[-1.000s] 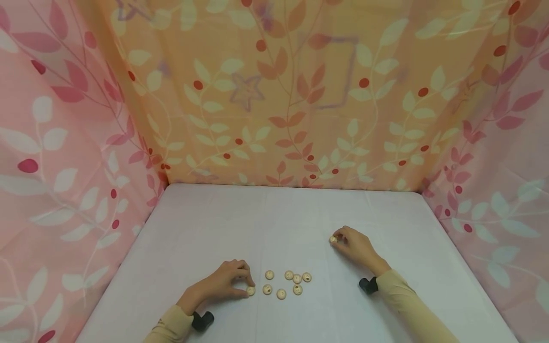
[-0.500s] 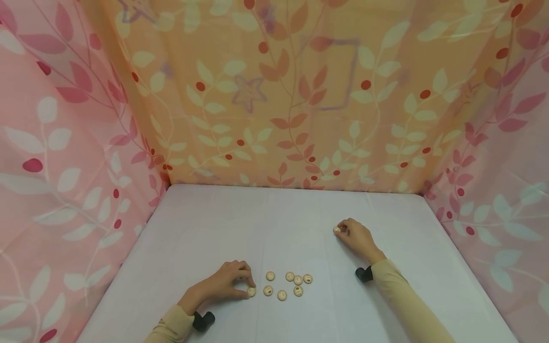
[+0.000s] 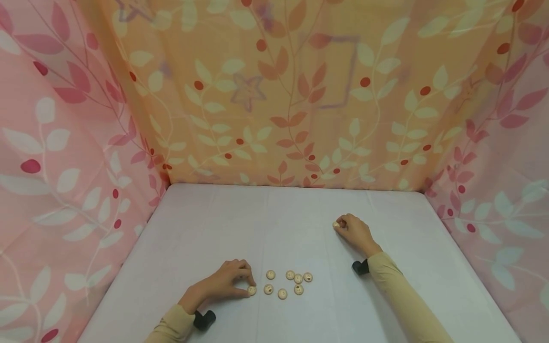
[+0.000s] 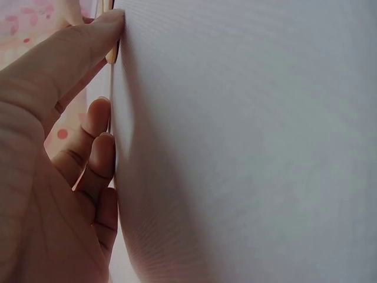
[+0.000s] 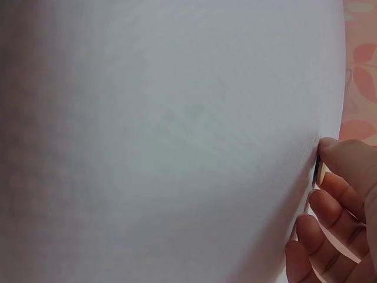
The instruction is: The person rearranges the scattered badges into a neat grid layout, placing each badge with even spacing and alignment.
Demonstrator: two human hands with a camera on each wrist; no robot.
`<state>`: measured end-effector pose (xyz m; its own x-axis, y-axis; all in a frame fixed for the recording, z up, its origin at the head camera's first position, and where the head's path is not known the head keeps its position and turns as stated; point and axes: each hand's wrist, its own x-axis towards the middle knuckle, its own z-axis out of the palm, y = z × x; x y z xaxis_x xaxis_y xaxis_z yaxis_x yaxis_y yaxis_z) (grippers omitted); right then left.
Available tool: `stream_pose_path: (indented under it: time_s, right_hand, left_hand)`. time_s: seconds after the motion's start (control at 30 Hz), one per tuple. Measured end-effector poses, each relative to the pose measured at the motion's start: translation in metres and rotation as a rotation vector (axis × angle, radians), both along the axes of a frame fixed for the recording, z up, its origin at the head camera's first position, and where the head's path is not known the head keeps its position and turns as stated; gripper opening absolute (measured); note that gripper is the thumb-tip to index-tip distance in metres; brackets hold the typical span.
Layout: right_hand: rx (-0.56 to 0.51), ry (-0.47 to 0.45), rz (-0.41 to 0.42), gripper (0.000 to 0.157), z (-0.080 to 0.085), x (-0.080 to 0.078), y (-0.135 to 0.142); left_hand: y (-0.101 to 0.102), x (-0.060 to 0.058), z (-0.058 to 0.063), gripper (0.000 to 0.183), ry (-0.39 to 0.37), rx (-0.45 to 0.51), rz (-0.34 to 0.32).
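Observation:
My left hand (image 3: 223, 281) pinches a small round wooden disc (image 3: 252, 290) with thumb and finger, low on the white table left of centre. In the left wrist view, the thin edge of that disc (image 4: 112, 54) shows under my thumb. Farther back on the right, my right hand (image 3: 357, 233) holds another disc (image 3: 336, 224) between thumb and fingers at the tabletop. A sliver of it shows in the right wrist view beside the thumb (image 5: 347, 159). Several similar discs with dark face-like marks, among them a front one (image 3: 282, 294), lie flat between the hands.
White cloth covers the table (image 3: 206, 219). A yellow-orange leaf-patterned curtain (image 3: 274, 95) hangs along its back edge, with pink leaf-patterned curtains at the left (image 3: 77, 157) and right (image 3: 497, 166). Each wrist carries a small black camera, such as the left one (image 3: 204, 320).
My right hand has moved away from me, toward the back of the table, with its disc. The left hand and the loose discs have stayed in place.

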<state>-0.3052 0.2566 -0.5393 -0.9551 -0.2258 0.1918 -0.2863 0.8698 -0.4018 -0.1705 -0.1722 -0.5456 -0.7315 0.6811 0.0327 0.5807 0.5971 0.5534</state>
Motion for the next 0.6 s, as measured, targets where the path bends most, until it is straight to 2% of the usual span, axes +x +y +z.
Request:
stream_pose_path:
  time_s: [0.3,0.6]
  right_hand:
    - [-0.006,-0.002,-0.002,0.033,0.001,0.002,0.001]
    - [-0.015,0.002,-0.009,0.036,0.002,0.012,-0.005]
  left_hand:
    - [0.0,-0.001,-0.002,0.02,0.006,0.005,-0.009]
    - [-0.001,0.0,-0.002,0.02,0.002,0.004,-0.005]
